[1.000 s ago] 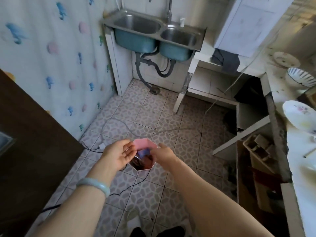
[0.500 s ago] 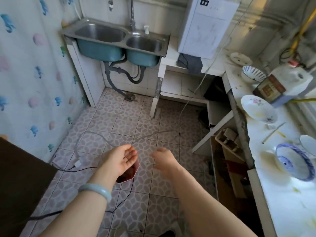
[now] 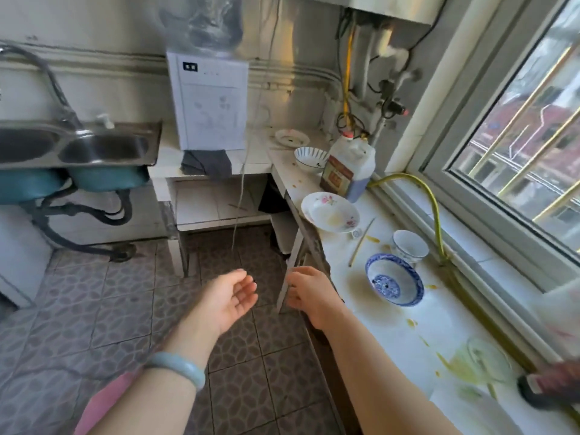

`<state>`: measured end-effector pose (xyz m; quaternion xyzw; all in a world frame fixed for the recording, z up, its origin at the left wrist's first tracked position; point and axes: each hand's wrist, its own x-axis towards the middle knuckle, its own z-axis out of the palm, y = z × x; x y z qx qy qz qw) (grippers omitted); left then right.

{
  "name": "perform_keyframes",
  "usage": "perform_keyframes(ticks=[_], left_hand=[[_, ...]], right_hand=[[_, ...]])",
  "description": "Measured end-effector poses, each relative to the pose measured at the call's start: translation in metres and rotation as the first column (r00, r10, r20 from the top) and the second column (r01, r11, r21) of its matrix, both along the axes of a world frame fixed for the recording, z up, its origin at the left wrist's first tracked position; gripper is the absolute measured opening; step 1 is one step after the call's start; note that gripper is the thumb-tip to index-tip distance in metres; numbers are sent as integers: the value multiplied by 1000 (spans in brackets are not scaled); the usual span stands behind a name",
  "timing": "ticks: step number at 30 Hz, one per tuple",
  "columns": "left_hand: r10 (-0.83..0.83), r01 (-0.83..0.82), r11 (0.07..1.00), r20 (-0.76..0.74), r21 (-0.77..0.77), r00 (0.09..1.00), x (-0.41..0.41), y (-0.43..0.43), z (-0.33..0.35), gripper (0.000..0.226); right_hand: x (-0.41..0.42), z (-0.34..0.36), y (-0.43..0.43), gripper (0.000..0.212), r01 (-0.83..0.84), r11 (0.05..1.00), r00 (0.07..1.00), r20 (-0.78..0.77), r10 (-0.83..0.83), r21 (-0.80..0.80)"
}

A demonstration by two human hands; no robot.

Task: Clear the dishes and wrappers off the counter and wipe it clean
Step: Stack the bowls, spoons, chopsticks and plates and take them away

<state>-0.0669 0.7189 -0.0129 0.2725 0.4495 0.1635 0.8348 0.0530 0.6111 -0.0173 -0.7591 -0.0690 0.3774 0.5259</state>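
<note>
Both my hands are empty: left hand (image 3: 232, 296) palm up with fingers relaxed, right hand (image 3: 309, 293) loosely curled. The blue-and-white bowl (image 3: 394, 284) sits on the stained counter (image 3: 376, 340) just right of my right hand, the nearer one

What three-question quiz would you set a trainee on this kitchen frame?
1. True or false: the left hand holds a dish.
2. Which thing on the counter is nearest the right hand? A) blue bowl B) jug C) cup
3. Fill in: the grey cloth hangs off the ledge beside the ___.

Key: 1 false, its palm is open and bare; 2 A; 3 sink.
</note>
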Motion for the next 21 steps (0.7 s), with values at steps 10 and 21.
perform_keyframes(ticks=[10,21], left_hand=[[-228,229,973,-15,20,973,148,-49,0,10],[-406,393,912,-120,-118,906,275,-64,-44,8]], right_hand=[[123,18,-112,23,237,972,970,51,-237,12],[169,10,-173,15,360,931,932,73,-355,-66]])
